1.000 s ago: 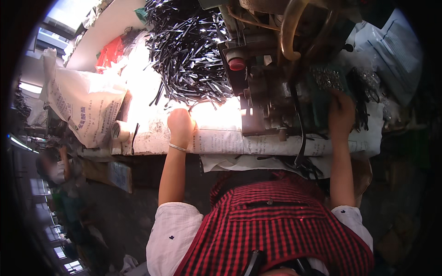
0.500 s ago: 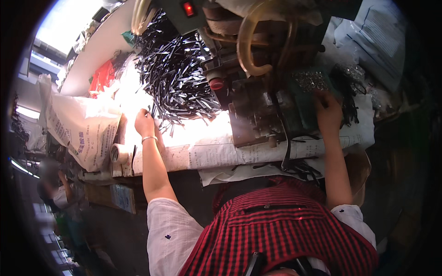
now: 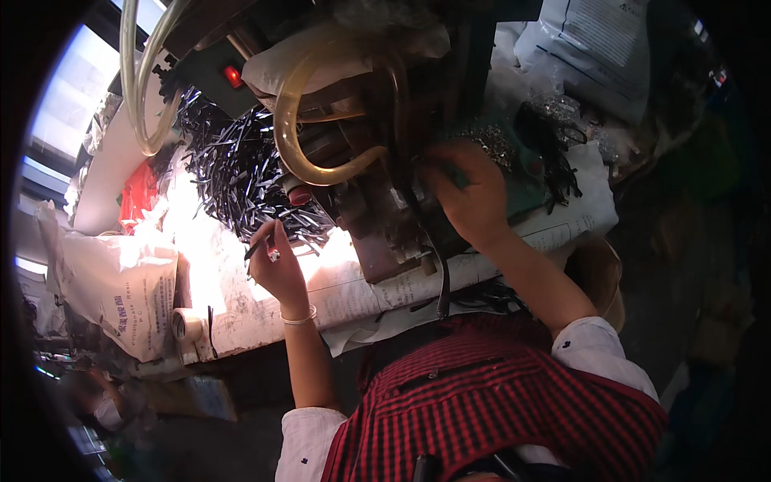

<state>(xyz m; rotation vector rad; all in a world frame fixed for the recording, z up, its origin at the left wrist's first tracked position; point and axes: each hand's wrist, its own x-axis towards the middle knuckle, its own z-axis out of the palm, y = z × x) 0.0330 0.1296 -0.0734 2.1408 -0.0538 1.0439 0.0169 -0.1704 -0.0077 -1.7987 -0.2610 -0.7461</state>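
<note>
My left hand (image 3: 278, 263) is closed in a pinch in front of a heap of black strips (image 3: 233, 165), with a short dark piece of black strip (image 3: 254, 251) showing at its fingertips. My right hand (image 3: 474, 197) reaches into the middle of the dark bench machine (image 3: 385, 233), thumb and fingers drawn together. What those fingers hold, if anything, is hidden in shadow. Beside it a long black strap (image 3: 444, 281) hangs down the machine's front. Behind the right hand lies a pile of small shiny metal parts (image 3: 491, 138) on a green tray (image 3: 526, 189).
A curved clear hose (image 3: 283, 132) arches over the machine, near a red button (image 3: 299, 195) and a lit red switch (image 3: 233, 76). A white printed sack (image 3: 120, 289) and a tape roll (image 3: 189, 325) stand at left. More black strips (image 3: 562, 173) lie at right.
My right hand has moved left from the metal parts to the middle of the machine. My left hand has drawn back nearer to me from the strip heap. The view has shifted and turned.
</note>
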